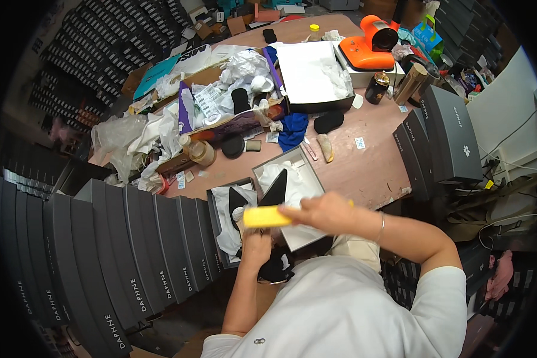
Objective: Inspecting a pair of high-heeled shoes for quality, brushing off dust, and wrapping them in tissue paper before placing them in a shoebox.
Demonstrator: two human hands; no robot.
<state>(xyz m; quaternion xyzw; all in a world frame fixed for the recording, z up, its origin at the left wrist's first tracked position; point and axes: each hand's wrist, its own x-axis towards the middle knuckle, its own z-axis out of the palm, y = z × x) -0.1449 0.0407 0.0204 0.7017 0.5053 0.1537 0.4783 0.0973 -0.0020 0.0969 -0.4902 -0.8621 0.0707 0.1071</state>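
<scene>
My right hand (325,213) is closed around a long yellow brush-like bar (267,217), blurred by motion; its bristles, if any, cannot be made out. The bar passes above my left hand (257,246), hiding part of it. My left hand is closed on a black pointed-toe shoe (275,190), whose toe points away from me and whose back end is hidden. A second black pointed shoe (235,203) lies on white tissue in a grey shoebox (212,210) to the left. Beneath the held shoe is an open box part (309,241) with white paper in it.
Dark shoeboxes (110,256) stand in a row at left; more boxes (450,140) are stacked at right. Across the pink table (382,155) lie a carton of crumpled paper (224,128), an open white-lined box (310,77), an orange machine (370,51) and black pads (329,122).
</scene>
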